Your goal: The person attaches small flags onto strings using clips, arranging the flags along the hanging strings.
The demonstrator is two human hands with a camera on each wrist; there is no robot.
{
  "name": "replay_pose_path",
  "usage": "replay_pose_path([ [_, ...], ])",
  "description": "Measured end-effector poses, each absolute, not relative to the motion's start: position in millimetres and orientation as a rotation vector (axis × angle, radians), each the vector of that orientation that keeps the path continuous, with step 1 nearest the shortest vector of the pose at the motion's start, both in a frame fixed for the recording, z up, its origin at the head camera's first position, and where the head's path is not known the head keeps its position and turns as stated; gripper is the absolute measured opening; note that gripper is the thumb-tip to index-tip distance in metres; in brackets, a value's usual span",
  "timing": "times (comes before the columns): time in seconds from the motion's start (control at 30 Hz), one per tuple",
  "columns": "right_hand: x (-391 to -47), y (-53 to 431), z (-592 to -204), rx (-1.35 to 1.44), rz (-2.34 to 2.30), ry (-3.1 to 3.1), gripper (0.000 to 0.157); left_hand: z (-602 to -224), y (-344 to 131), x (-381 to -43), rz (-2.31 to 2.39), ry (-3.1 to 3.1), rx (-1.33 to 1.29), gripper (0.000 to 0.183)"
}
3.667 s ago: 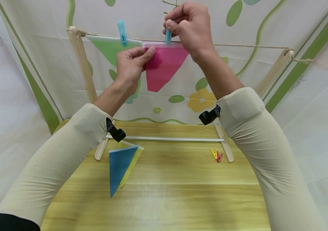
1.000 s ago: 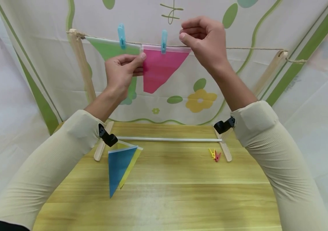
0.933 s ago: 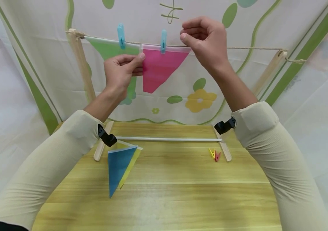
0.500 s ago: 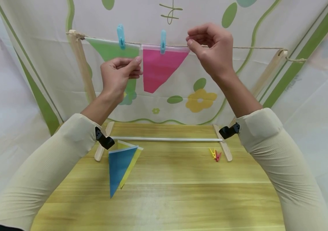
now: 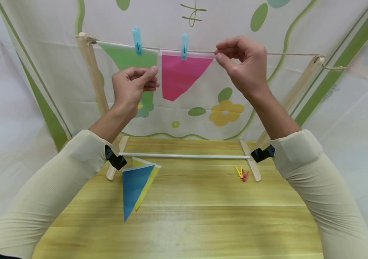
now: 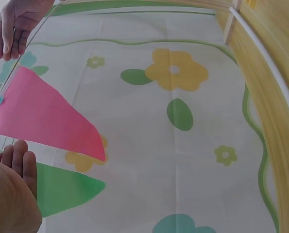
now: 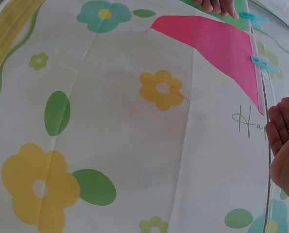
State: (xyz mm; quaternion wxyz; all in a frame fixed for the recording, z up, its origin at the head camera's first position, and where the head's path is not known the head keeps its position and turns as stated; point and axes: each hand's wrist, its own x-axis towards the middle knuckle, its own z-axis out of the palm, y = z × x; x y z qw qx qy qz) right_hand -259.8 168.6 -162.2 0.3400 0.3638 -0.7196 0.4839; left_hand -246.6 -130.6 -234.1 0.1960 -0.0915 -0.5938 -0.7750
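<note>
A pink pennant (image 5: 184,73) hangs from a twine line (image 5: 287,54), held at its top edge by a light blue clothespin (image 5: 184,46). To its left, a green pennant (image 5: 122,57) hangs under another blue clothespin (image 5: 137,40). My left hand (image 5: 132,86) is in front of the green pennant, holding nothing, its fingertips just left of the pink one's edge. My right hand (image 5: 246,66) has loosely bent fingers right at the pink pennant's upper right corner. In the right wrist view, the same fingers (image 7: 279,128) are beside the twine with nothing between them.
Wooden posts (image 5: 93,72) carry the twine, and a white rod (image 5: 184,155) joins their feet. On the wooden table (image 5: 203,230) lie a blue pennant (image 5: 135,187) over a yellow one (image 5: 147,187), plus yellow (image 5: 238,172) and red clothespins (image 5: 245,175) at right.
My right hand has released the second clothespin, now on the pink pennant, and moved right and down. My left hand has let go of the pink pennant's edge and drawn left and down.
</note>
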Motion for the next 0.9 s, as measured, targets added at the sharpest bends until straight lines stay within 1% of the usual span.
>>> replay_pose_path([
  [0.3,-251.4,178.0,-170.6,0.743,1.225,-2.021,0.017,-235.8,-130.4,-244.3,-2.191,-1.664,-0.264,0.021],
  [0.63,-246.6,185.5,-183.8,0.652,1.212,-2.157,0.02,-243.0,-131.9,-243.7,-2.177,-1.718,-0.261,0.027],
  [0.9,-246.0,193.5,-195.7,0.596,1.257,-2.178,0.02,-251.4,-131.5,-243.5,-2.173,-1.732,-0.263,0.025],
])
